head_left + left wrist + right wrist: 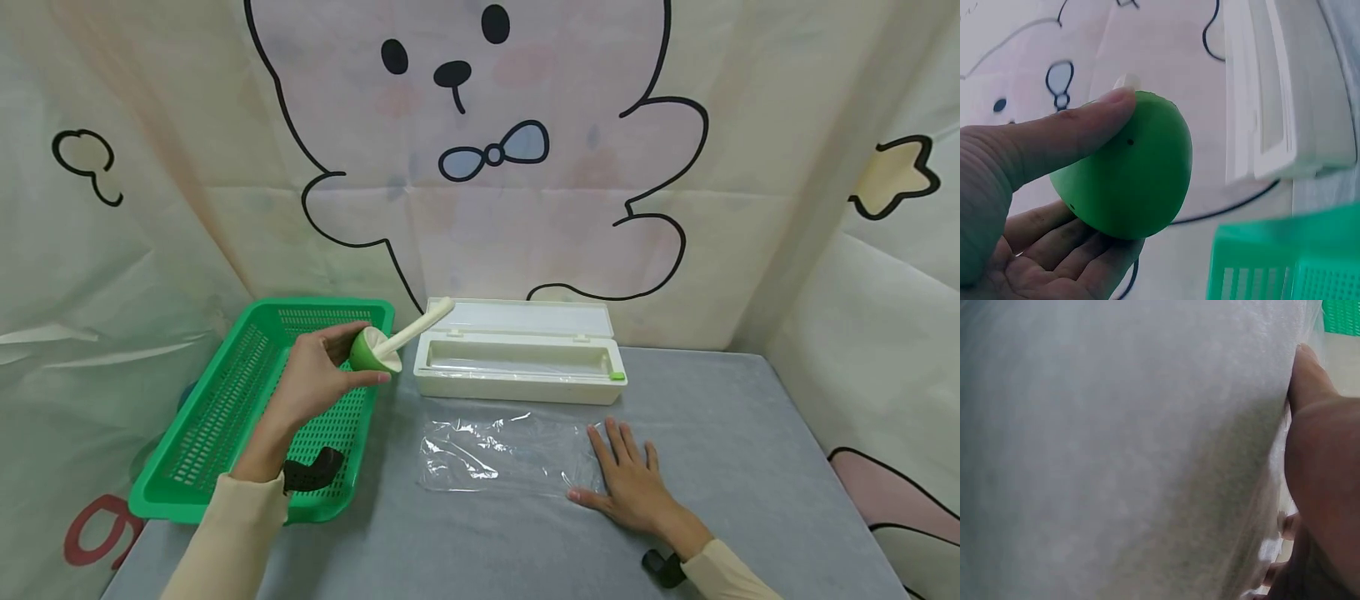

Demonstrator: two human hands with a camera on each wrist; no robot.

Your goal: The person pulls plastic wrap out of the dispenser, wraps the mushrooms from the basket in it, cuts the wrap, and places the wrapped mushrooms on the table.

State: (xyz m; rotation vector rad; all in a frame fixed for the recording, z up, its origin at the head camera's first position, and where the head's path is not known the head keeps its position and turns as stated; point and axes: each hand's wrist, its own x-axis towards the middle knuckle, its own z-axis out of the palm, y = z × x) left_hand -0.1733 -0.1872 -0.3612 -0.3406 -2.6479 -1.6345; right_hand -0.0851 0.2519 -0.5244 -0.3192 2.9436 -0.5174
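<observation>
My left hand holds a green, rounded dome-like piece between thumb and fingers, above the right side of the basket. Its inner face is whitish, and a cream stick points out of it up and to the right. A sheet of clear plastic film lies spread on the grey cloth. At the film's right end, my right hand rests flat with fingers spread, touching the edge. In the right wrist view, the thumb lies against the surface.
A green plastic basket stands at the left. Behind the film sits a white film box, its lid raised and a small green piece at its right end. A printed curtain hangs behind the table.
</observation>
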